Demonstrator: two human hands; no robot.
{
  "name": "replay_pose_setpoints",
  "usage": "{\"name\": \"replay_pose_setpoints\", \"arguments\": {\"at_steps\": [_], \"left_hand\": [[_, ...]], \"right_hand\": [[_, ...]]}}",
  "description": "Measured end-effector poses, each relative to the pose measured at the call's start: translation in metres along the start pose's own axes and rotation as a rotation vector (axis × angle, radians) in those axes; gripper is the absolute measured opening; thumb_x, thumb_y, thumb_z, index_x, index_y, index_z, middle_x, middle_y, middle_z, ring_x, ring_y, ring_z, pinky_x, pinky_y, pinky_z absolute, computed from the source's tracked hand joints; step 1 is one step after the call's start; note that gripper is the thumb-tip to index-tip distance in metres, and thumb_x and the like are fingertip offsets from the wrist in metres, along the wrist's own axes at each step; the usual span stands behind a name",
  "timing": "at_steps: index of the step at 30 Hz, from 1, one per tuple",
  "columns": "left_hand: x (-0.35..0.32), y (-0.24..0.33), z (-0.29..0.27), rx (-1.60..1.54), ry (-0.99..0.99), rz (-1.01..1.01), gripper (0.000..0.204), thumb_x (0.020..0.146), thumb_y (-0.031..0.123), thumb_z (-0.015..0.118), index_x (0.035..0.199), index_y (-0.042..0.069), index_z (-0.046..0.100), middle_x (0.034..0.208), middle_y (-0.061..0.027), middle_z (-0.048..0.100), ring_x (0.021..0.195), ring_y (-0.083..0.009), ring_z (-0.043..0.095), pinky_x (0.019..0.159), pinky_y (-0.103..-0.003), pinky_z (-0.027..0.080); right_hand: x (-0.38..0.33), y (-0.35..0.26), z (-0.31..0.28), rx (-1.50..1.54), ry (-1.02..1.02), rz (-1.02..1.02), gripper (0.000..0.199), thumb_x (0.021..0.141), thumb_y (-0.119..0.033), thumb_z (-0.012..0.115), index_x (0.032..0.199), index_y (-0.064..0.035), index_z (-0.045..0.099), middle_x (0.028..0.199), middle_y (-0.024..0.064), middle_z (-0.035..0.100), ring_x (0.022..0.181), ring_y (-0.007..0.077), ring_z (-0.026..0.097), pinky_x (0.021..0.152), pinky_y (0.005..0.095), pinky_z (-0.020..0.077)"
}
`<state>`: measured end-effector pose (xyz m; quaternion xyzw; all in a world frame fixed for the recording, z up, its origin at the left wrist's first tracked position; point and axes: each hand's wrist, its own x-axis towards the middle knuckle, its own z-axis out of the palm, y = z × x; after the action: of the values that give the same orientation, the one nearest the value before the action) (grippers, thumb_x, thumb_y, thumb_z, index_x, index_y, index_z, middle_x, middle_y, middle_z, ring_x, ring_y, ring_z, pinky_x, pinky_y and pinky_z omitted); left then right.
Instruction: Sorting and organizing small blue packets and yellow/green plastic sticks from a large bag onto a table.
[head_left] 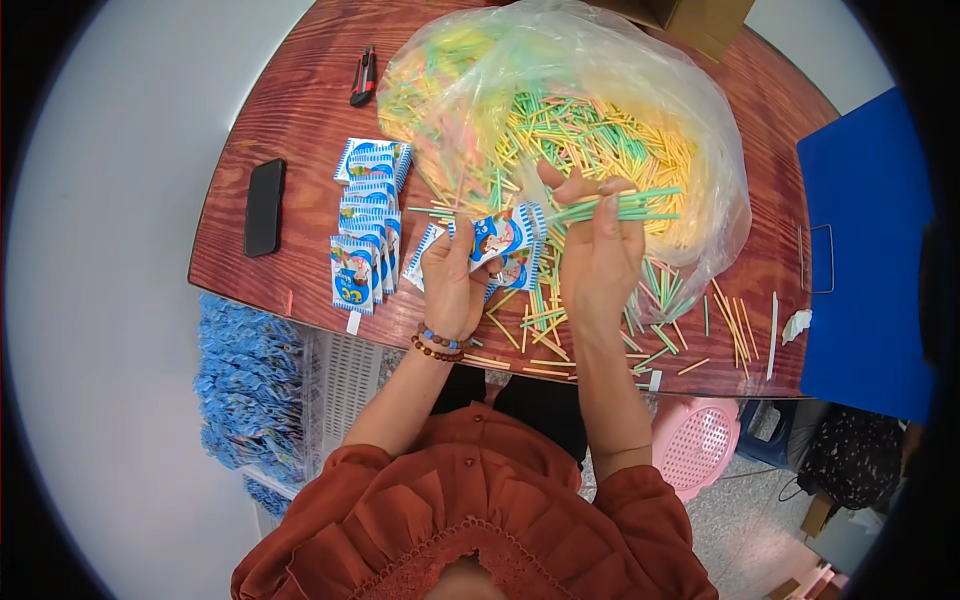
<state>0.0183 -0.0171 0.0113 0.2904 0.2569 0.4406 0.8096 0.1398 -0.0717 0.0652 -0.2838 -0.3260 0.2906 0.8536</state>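
Between the fingers and thumb of my left hand (456,280) is a small blue and white packet (497,236), its printed face up. A bunch of thin green sticks (655,204) is gripped in my right hand (603,262); the ends of the bunch meet the packet's right end, and I cannot tell how far in they reach. More packets lie partly hidden under my left hand. Left of it, similar packets (366,225) overlap in a row on the table. Behind my hands, a large clear plastic bag (722,130) lies open, full of yellow, green and pink sticks (590,125).
Loose sticks (740,325) are scattered along the front edge of the red wood-grain table (300,110). A phone (264,208) and a box cutter (364,78) lie at left. A blue panel (865,260) stands at right. Below are a basketful of blue packets (250,380) and a pink stool (697,445).
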Motion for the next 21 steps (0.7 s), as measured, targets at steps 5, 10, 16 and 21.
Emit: {"name": "replay_pose_setpoints", "arguments": {"at_steps": [5, 10, 16, 21], "left_hand": [[-0.004, 0.002, 0.007, 0.005, 0.065, 0.033, 0.028, 0.100, 0.026, 0.052, 0.085, 0.005, 0.062, 0.083, -0.0045, 0.067, 0.071, -0.0104, 0.064, 0.060, -0.025, 0.051], [-0.003, 0.000, 0.005, -0.068, 0.024, 0.086, 0.025, 0.101, 0.024, 0.050, 0.093, 0.003, 0.062, 0.090, -0.0058, 0.069, 0.079, -0.0132, 0.067, 0.068, -0.028, 0.056], [0.002, -0.003, 0.002, -0.167, -0.018, 0.155, 0.026, 0.100, 0.024, 0.050, 0.100, 0.001, 0.061, 0.098, -0.0085, 0.068, 0.087, -0.0157, 0.067, 0.077, -0.031, 0.057], [0.007, -0.005, 0.003, -0.306, -0.027, 0.089, 0.026, 0.100, 0.024, 0.051, 0.103, 0.000, 0.061, 0.103, -0.0094, 0.067, 0.095, -0.0176, 0.066, 0.083, -0.034, 0.056]], "right_hand": [[-0.010, 0.012, 0.010, -0.057, 0.030, 0.060, 0.018, 0.103, -0.019, 0.039, 0.111, -0.0061, 0.049, 0.103, 0.0167, 0.064, 0.123, 0.0384, 0.050, 0.111, 0.0470, 0.0268], [-0.011, 0.020, 0.024, -0.400, -0.035, 0.024, 0.025, 0.104, -0.023, 0.039, 0.115, -0.0016, 0.046, 0.126, 0.0195, 0.058, 0.135, 0.0278, 0.038, 0.104, 0.0417, 0.0366], [-0.016, 0.017, 0.040, -0.426, 0.009, 0.143, 0.043, 0.102, -0.027, 0.043, 0.131, 0.0049, 0.044, 0.145, 0.0182, 0.041, 0.138, 0.0264, 0.033, 0.112, 0.0377, 0.0260], [-0.006, 0.012, 0.026, -0.507, -0.153, 0.063, 0.056, 0.101, -0.037, 0.042, 0.140, 0.0036, 0.039, 0.147, 0.0182, 0.037, 0.138, 0.0270, 0.033, 0.114, 0.0379, 0.0219]]}}
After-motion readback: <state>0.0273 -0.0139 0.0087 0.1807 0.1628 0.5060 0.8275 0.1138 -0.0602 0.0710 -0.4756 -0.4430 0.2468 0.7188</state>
